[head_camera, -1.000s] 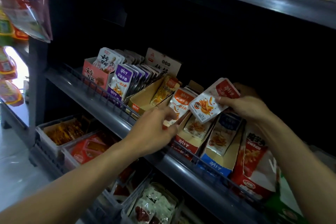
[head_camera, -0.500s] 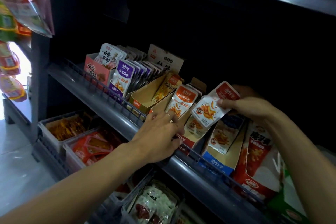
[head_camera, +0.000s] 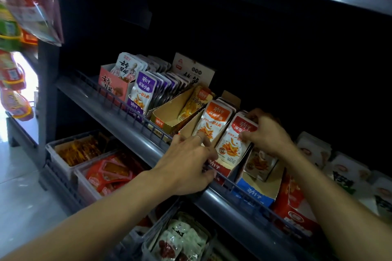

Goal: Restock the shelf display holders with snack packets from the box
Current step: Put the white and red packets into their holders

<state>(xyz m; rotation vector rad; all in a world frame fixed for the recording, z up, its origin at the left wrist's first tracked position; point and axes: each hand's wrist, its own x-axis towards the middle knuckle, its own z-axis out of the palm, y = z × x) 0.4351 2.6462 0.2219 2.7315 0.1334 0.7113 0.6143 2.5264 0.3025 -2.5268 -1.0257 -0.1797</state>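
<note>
My right hand (head_camera: 268,133) pinches the red-topped snack packet (head_camera: 234,140) by its upper right corner, thumb in front and fingers curled behind, so I can steer it upright into the red display holder (head_camera: 220,168) on the middle shelf (head_camera: 135,121). The packet stands at the near end of that holder, its lower edge already down inside the cardboard front. My left hand (head_camera: 186,165) rests on the holder's near left corner, fingers bent over the shelf's wire rail (head_camera: 148,126); I judge it steadies the holder so it doesn't slide back as the packet goes in. A fingertip touches the orange-topped packet (head_camera: 214,122) just to the left, likely keeping that row from tipping over. Further left the yellow holder (head_camera: 169,115) is nearly bare, with one packet far back. On the right the blue holder (head_camera: 257,194) is low too. The supply box is out of view.
</note>
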